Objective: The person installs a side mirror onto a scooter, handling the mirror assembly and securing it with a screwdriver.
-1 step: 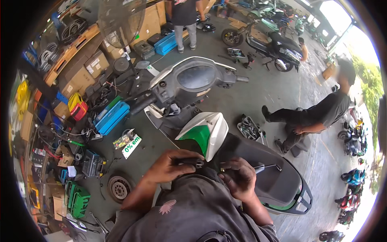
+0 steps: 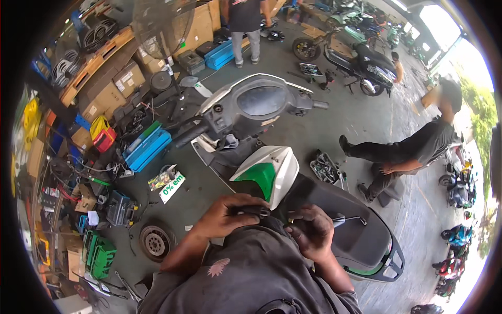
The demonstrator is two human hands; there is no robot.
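Lower centre of frame | small dark shiny-ended part (image 2: 263, 211) is pinched by fingers of left hand (image 2: 228, 214); tiny brass-coloured piece (image 2: 291, 221), by right hand (image 2: 315, 228) | both seem light, stiff; best gripped by sides

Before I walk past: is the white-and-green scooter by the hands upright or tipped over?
Upright. The scooter shows its seat and dash facing up.

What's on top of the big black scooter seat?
A pale piece with a thin dark stem lies on the seat. The right hand covers part of the seat, so anything behind that hand can't be seen.
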